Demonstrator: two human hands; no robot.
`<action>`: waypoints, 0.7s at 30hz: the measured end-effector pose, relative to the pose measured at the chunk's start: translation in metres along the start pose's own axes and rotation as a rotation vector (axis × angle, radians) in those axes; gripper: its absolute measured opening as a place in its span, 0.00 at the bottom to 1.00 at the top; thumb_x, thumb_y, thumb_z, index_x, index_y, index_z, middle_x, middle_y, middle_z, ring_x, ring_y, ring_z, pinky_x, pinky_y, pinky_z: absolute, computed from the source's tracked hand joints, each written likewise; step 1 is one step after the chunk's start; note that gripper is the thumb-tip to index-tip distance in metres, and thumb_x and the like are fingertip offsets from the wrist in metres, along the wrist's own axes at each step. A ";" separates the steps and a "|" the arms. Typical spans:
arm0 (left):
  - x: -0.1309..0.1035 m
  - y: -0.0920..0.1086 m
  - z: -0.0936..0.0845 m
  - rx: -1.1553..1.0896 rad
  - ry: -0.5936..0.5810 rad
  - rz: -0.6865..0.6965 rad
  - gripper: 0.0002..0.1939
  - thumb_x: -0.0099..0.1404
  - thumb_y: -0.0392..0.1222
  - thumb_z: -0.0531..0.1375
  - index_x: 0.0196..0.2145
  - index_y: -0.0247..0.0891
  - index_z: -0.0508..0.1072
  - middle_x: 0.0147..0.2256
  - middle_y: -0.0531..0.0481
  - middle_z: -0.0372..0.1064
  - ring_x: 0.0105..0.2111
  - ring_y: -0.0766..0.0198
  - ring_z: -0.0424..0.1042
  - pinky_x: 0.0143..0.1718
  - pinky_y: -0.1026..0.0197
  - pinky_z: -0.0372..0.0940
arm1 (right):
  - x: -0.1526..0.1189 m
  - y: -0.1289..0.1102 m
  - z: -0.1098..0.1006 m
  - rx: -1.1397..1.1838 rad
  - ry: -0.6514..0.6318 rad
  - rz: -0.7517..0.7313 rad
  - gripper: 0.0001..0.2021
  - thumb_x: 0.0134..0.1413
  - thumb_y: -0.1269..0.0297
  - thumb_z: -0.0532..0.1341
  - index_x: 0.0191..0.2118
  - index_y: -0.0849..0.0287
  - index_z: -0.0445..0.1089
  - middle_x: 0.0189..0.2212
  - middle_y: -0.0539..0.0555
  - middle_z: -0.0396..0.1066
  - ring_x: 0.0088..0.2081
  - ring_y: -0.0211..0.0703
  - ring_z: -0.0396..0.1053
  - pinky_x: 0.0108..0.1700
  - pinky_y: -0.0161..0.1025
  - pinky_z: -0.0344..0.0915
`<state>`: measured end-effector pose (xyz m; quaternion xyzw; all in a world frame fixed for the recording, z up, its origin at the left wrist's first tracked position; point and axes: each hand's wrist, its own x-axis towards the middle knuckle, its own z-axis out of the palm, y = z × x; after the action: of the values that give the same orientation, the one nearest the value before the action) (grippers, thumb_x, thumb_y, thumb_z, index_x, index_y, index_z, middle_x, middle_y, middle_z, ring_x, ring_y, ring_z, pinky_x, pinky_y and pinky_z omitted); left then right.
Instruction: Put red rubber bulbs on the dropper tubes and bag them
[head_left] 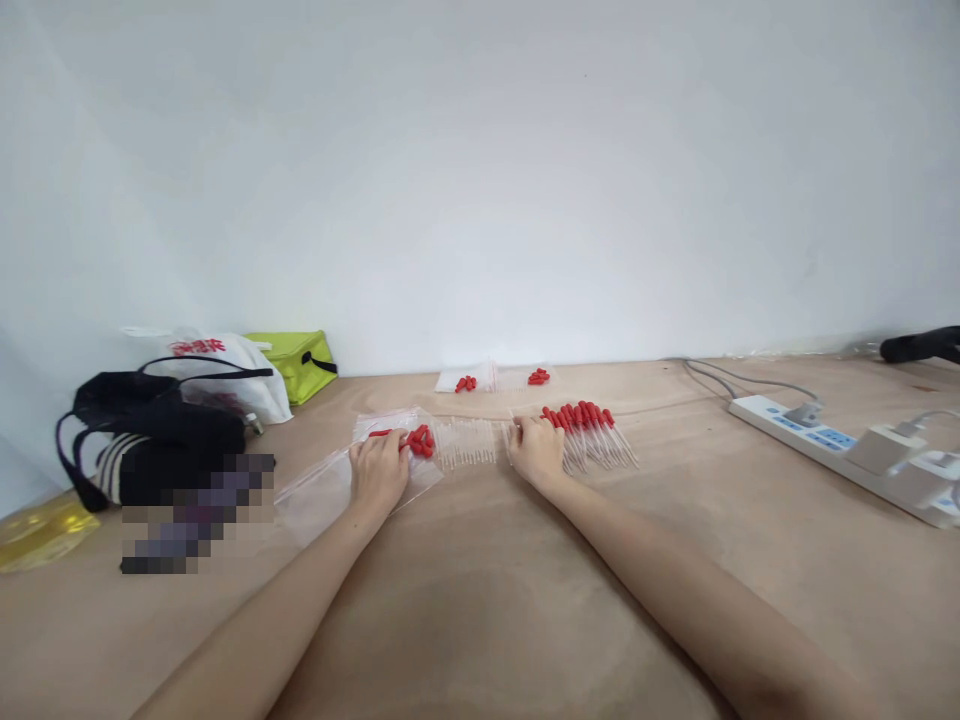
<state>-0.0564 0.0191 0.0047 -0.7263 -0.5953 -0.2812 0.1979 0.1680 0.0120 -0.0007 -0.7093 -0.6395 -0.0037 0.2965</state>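
Note:
On a clear plastic zip bag [319,497], my left hand [380,465] rests with its fingers bent together, touching a pile of small red capsule-shaped pieces [422,441]. Some red shows past its fingertips; what they pinch, if anything, is hidden. A row of thin pale sticks [466,443] lies between my hands. My right hand [537,448] is at the right end of that row, fingers curled inward, their grip hidden. Just right of it, several sticks with red tips [589,425] lie side by side, red ends pointing away from me.
Two small clear bags [450,379] with red pieces lie farther back, near the wall. To the left are a black bag [180,440], a white plastic bag [259,375] and a lime-green bag [300,362]. A white power strip [795,432] with plugs and cables lies right.

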 end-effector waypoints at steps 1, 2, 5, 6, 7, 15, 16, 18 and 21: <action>-0.001 0.001 0.000 -0.048 0.034 0.006 0.09 0.57 0.36 0.51 0.36 0.35 0.67 0.32 0.44 0.72 0.36 0.53 0.69 0.38 0.53 0.56 | -0.004 0.006 -0.001 0.027 0.055 -0.056 0.13 0.53 0.66 0.48 0.39 0.59 0.67 0.36 0.57 0.69 0.41 0.48 0.63 0.39 0.43 0.50; -0.002 0.003 0.000 -0.110 0.069 0.021 0.10 0.58 0.36 0.50 0.37 0.35 0.67 0.33 0.44 0.72 0.35 0.54 0.69 0.38 0.54 0.58 | -0.009 0.014 -0.003 0.055 0.100 -0.120 0.13 0.54 0.67 0.48 0.39 0.59 0.67 0.35 0.57 0.69 0.40 0.47 0.63 0.39 0.42 0.51; -0.010 0.018 -0.005 -0.358 0.121 0.135 0.10 0.61 0.39 0.49 0.38 0.35 0.65 0.34 0.44 0.71 0.36 0.58 0.69 0.37 0.58 0.62 | -0.026 0.043 -0.010 0.153 0.148 -0.341 0.13 0.54 0.69 0.47 0.39 0.60 0.67 0.33 0.57 0.67 0.37 0.43 0.63 0.38 0.40 0.53; -0.014 0.025 -0.007 -0.439 0.096 0.186 0.09 0.62 0.40 0.49 0.38 0.36 0.65 0.35 0.45 0.70 0.35 0.60 0.70 0.37 0.59 0.62 | -0.031 0.053 -0.012 0.177 0.137 -0.409 0.13 0.54 0.70 0.47 0.41 0.60 0.66 0.32 0.56 0.66 0.36 0.42 0.63 0.37 0.39 0.53; -0.018 0.032 -0.010 -0.509 0.043 0.246 0.09 0.62 0.40 0.49 0.38 0.36 0.65 0.35 0.46 0.70 0.35 0.61 0.70 0.37 0.60 0.63 | -0.036 0.062 -0.015 0.191 0.122 -0.460 0.13 0.54 0.70 0.47 0.42 0.59 0.65 0.32 0.56 0.66 0.35 0.42 0.62 0.36 0.38 0.54; -0.031 0.069 -0.022 -0.715 -0.461 0.391 0.12 0.61 0.37 0.51 0.42 0.38 0.69 0.41 0.46 0.65 0.39 0.63 0.67 0.41 0.61 0.63 | -0.049 0.081 -0.030 0.165 0.023 -0.586 0.11 0.54 0.71 0.48 0.39 0.59 0.66 0.31 0.54 0.64 0.33 0.40 0.62 0.35 0.38 0.54; -0.030 0.071 -0.022 -0.712 -0.477 0.357 0.12 0.60 0.38 0.53 0.42 0.38 0.69 0.42 0.46 0.65 0.39 0.62 0.67 0.41 0.60 0.62 | -0.048 0.078 -0.030 0.155 0.015 -0.597 0.11 0.54 0.71 0.48 0.39 0.59 0.66 0.31 0.54 0.65 0.33 0.40 0.62 0.35 0.38 0.54; -0.030 0.076 -0.019 -0.695 -0.496 0.301 0.13 0.57 0.41 0.57 0.40 0.38 0.71 0.41 0.46 0.66 0.39 0.60 0.67 0.41 0.59 0.62 | -0.049 0.071 -0.030 0.141 -0.008 -0.629 0.11 0.54 0.71 0.49 0.38 0.59 0.66 0.32 0.55 0.65 0.33 0.40 0.62 0.35 0.38 0.53; -0.030 0.083 -0.016 -0.688 -0.476 0.256 0.08 0.57 0.39 0.57 0.33 0.38 0.74 0.36 0.47 0.68 0.35 0.61 0.68 0.38 0.58 0.62 | -0.051 0.064 -0.031 0.144 -0.044 -0.666 0.10 0.55 0.70 0.49 0.38 0.59 0.66 0.32 0.55 0.66 0.33 0.39 0.62 0.35 0.38 0.52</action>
<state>0.0181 -0.0316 0.0012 -0.8623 -0.4011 -0.2614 -0.1651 0.2287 -0.0476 -0.0213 -0.4385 -0.8410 -0.0397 0.3144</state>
